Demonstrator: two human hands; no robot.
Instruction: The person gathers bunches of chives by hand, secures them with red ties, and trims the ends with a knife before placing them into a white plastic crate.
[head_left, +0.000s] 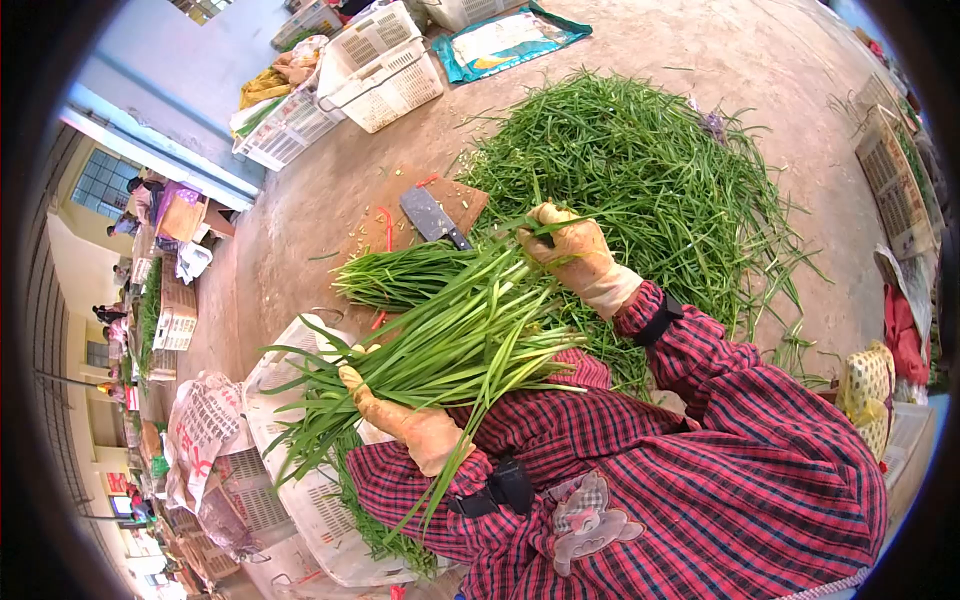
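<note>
A large bunch of garlic chives (470, 335) lies across my lap, green leaves to the left and pale stems to the right. My gloved left hand (405, 420) is closed around its leafy part. My gloved right hand (575, 255) is higher up and curled closed, with a few chive leaves at its fingers. Just beyond, a bundle of chives (400, 275) rests by a wooden board (365, 230). On that board lies a cleaver (430, 212), its dark handle toward me. A big heap of loose chives (620, 160) spreads on the floor past my right hand.
White plastic crates (385, 85) stand at the back left, near a teal sack (510, 40). At my left is another white crate (285, 385) with chives beside it. Red ties (388, 228) lie around the board. A crate (893, 185) stands at far right. Several people work in the distance.
</note>
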